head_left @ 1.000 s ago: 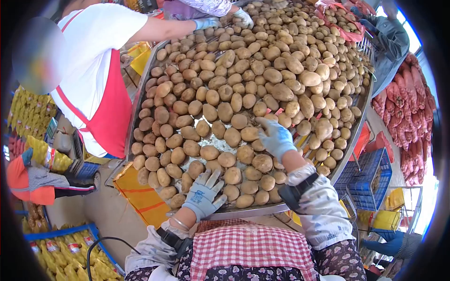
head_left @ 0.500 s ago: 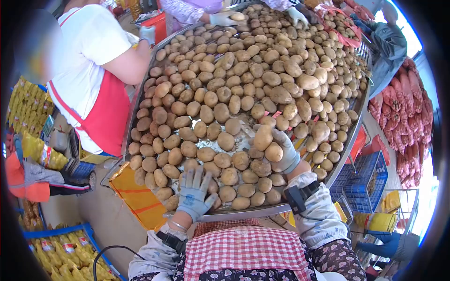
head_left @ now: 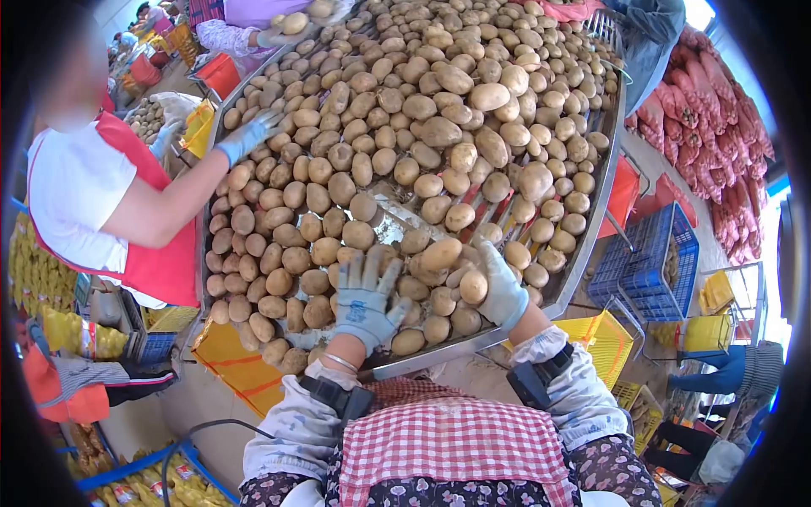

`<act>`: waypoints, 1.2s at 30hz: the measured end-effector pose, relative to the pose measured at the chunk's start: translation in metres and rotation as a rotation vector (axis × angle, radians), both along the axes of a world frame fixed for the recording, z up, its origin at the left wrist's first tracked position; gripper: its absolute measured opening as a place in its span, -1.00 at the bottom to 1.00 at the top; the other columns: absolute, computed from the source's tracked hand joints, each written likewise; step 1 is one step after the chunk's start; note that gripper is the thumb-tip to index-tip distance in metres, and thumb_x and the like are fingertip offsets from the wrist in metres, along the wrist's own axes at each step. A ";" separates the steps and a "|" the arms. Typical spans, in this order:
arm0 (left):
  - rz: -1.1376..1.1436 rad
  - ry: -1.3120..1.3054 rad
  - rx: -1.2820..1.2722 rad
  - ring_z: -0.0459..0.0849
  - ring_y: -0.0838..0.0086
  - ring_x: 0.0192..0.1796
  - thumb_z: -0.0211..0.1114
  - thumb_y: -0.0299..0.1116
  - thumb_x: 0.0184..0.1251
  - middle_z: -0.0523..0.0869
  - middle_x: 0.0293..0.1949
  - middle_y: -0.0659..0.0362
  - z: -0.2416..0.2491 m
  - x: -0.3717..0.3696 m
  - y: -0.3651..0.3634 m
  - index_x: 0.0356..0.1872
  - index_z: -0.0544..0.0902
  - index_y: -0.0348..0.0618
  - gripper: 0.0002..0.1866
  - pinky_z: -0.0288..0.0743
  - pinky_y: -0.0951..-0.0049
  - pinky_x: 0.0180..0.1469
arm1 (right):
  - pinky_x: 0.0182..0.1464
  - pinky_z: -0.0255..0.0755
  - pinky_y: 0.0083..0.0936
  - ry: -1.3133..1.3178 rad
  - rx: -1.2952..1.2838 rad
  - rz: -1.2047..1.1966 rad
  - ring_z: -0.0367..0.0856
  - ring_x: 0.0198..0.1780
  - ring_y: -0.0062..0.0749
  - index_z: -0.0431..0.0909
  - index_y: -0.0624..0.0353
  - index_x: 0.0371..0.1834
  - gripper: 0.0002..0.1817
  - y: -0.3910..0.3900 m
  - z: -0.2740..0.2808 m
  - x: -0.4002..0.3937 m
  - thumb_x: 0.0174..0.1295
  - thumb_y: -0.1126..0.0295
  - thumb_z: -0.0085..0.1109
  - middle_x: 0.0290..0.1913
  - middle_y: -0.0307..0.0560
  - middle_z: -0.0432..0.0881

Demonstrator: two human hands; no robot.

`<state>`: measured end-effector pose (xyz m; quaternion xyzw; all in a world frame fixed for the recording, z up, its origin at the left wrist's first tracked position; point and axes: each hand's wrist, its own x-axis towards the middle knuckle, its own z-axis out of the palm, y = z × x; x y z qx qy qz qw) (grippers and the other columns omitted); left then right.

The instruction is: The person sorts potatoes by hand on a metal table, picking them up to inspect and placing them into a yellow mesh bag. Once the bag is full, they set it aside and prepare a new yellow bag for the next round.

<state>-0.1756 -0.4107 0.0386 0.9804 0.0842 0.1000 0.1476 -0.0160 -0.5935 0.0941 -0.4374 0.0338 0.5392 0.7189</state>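
My fingers wear pale blue-grey gloves with darker blue print on the left one. The potatoes are tan and brown. My apron is red-and-white checked over dark cloth with pinkish-white flowers. My sleeves are whitish, blotched blue-grey. At right, the sacks are pinkish red, the crates blue.

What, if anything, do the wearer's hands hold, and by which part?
A potato lies at the palm of the right hand; whether held cannot be told. The left hand is spread.
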 end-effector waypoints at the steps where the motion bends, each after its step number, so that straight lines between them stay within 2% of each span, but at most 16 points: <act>1: 0.100 0.041 0.107 0.12 -0.12 0.44 0.18 0.04 0.18 0.18 0.43 -0.12 0.006 -0.003 0.005 0.39 0.33 0.02 -0.27 -0.18 -0.15 0.46 | -0.30 0.57 -0.37 -0.035 -0.015 -0.057 0.65 -0.21 -0.25 0.30 0.15 0.32 -0.39 -0.005 0.013 -0.007 0.44 -0.10 -0.24 0.00 -0.04 0.61; 2: 0.099 0.045 0.114 0.12 -0.12 0.44 0.18 0.04 0.18 0.18 0.43 -0.12 0.004 -0.011 0.011 0.39 0.33 0.02 -0.27 -0.18 -0.15 0.46 | -0.30 0.57 -0.37 -0.030 -0.008 -0.058 0.65 -0.21 -0.25 0.30 0.15 0.32 -0.39 -0.010 0.010 -0.010 0.44 -0.10 -0.24 0.00 -0.04 0.61; 5: 0.212 0.107 0.061 0.11 -0.12 0.45 0.19 0.00 0.18 0.19 0.42 -0.13 -0.002 -0.042 0.024 0.39 0.32 -0.02 -0.27 -0.18 -0.14 0.46 | 0.19 0.39 -0.17 0.130 0.304 -0.111 0.46 0.21 -0.20 0.21 0.20 0.42 -0.39 -0.028 0.009 -0.012 0.40 0.08 -0.18 0.31 -0.01 0.40; 10: 0.166 0.340 -0.021 0.13 -0.08 0.44 0.24 0.01 0.14 0.18 0.43 -0.15 0.060 -0.032 -0.016 0.39 0.31 0.00 -0.25 -0.08 -0.08 0.45 | 0.25 0.34 -0.22 0.114 0.421 -0.088 0.39 0.29 -0.21 0.14 0.20 0.46 -0.34 -0.039 0.016 -0.017 0.33 0.18 -0.07 0.36 -0.01 0.35; 12: 0.013 0.194 -0.032 0.12 -0.07 0.45 0.25 0.03 0.12 0.18 0.42 -0.15 0.041 -0.018 -0.041 0.38 0.31 -0.01 -0.23 -0.07 -0.09 0.45 | 0.25 0.33 -0.25 0.071 0.425 -0.058 0.37 0.31 -0.23 0.13 0.20 0.47 -0.33 -0.042 0.014 -0.021 0.31 0.20 -0.05 0.37 -0.01 0.34; 13: -0.147 0.041 -0.042 0.12 -0.06 0.45 0.26 0.05 0.11 0.18 0.42 -0.15 0.030 -0.014 -0.045 0.38 0.30 -0.02 -0.20 -0.07 -0.09 0.45 | 0.13 0.38 -0.34 0.008 0.355 -0.063 0.42 0.23 -0.29 0.14 0.19 0.47 -0.33 -0.044 0.013 -0.023 0.31 0.19 -0.03 0.33 -0.03 0.38; 16: -0.141 -0.040 -0.067 0.11 -0.16 0.44 0.24 0.11 0.11 0.19 0.40 -0.20 0.005 0.002 -0.030 0.37 0.29 -0.12 -0.17 -0.06 -0.12 0.44 | -0.15 0.40 -0.53 -0.016 0.305 -0.025 0.51 -0.01 -0.44 0.20 0.19 0.43 -0.35 -0.065 0.001 -0.015 0.33 0.12 -0.01 0.22 -0.08 0.47; 18: -0.067 -0.031 -0.013 0.11 -0.13 0.45 0.25 0.10 0.11 0.20 0.40 -0.15 0.000 -0.002 -0.018 0.38 0.27 -0.12 -0.16 -0.10 -0.10 0.46 | -0.31 0.37 -0.62 0.026 0.327 0.020 0.54 -0.17 -0.53 0.26 0.18 0.39 -0.38 -0.075 0.001 -0.011 0.34 0.08 -0.01 0.14 -0.11 0.54; 20: 0.128 0.147 0.125 0.13 -0.10 0.45 0.25 0.08 0.12 0.22 0.41 -0.09 0.014 -0.015 -0.004 0.39 0.26 -0.13 -0.16 -0.11 -0.07 0.46 | -0.51 0.25 -0.68 -0.103 0.016 -0.121 0.44 -0.45 -0.59 0.39 0.19 0.24 -0.43 -0.080 0.014 -0.014 0.39 -0.04 -0.07 -0.04 -0.13 0.62; 22: 0.119 0.210 0.141 0.13 -0.08 0.45 0.24 0.06 0.13 0.22 0.42 -0.05 0.020 -0.031 -0.003 0.41 0.25 -0.15 -0.16 -0.10 -0.06 0.47 | -0.53 0.24 -0.68 -0.055 0.035 -0.112 0.44 -0.51 -0.59 0.46 0.20 0.13 -0.46 -0.086 0.011 -0.017 0.43 -0.06 -0.12 -0.13 -0.11 0.64; 26: 0.169 0.149 0.062 0.05 -0.08 0.49 0.26 0.08 0.12 0.13 0.46 -0.12 0.018 -0.065 -0.020 0.42 0.21 -0.20 -0.11 -0.20 -0.08 0.49 | -0.30 0.54 -0.58 -0.106 -0.097 -0.237 0.64 -0.30 -0.49 0.45 0.22 0.14 -0.53 -0.083 0.020 -0.023 0.42 0.05 0.01 -0.16 -0.10 0.65; 29: 0.135 0.195 0.004 -0.01 -0.07 0.52 0.27 0.13 0.10 0.12 0.47 -0.11 0.016 -0.071 -0.028 0.43 0.20 -0.19 -0.07 -0.23 -0.10 0.49 | 0.03 0.53 -0.33 -0.797 -0.382 -0.041 0.63 0.05 -0.22 0.38 0.16 0.30 -0.42 -0.076 -0.025 -0.019 0.28 0.14 0.22 0.03 0.04 0.61; 30: 0.216 0.190 0.012 -0.03 -0.07 0.52 0.27 0.15 0.10 0.11 0.47 -0.11 0.013 -0.074 -0.025 0.44 0.19 -0.17 -0.06 -0.26 -0.10 0.50 | 0.03 0.53 -0.33 -0.795 -0.382 -0.026 0.63 0.05 -0.22 0.38 0.16 0.30 -0.42 -0.071 -0.020 -0.021 0.28 0.14 0.22 0.03 0.04 0.61; 32: 0.308 0.192 0.016 -0.05 -0.07 0.53 0.27 0.17 0.09 0.10 0.48 -0.11 0.007 -0.082 -0.014 0.44 0.18 -0.16 -0.05 -0.28 -0.10 0.50 | 0.12 0.47 -0.21 -1.534 -0.672 0.253 0.56 0.11 -0.02 0.40 0.10 0.30 -0.40 -0.058 -0.008 -0.028 0.19 0.19 0.28 0.08 0.14 0.56; 34: 0.416 0.196 0.025 -0.07 -0.06 0.53 0.26 0.19 0.09 0.07 0.49 -0.10 0.001 -0.095 0.005 0.46 0.17 -0.12 -0.04 -0.32 -0.09 0.50 | 0.11 0.45 -0.16 -1.562 -0.742 0.341 0.53 0.07 0.06 0.42 0.05 0.30 -0.38 -0.049 0.002 -0.031 0.12 0.23 0.30 0.07 0.16 0.53; 36: 0.503 0.231 0.107 -0.08 -0.06 0.53 0.24 0.14 0.13 0.07 0.49 -0.10 -0.002 -0.115 0.020 0.48 0.17 -0.05 -0.09 -0.32 -0.10 0.50 | 0.04 0.48 -0.18 -1.824 -0.757 0.385 0.56 0.02 0.01 0.44 0.02 0.28 -0.38 -0.047 -0.006 -0.032 0.09 0.21 0.32 0.04 0.09 0.54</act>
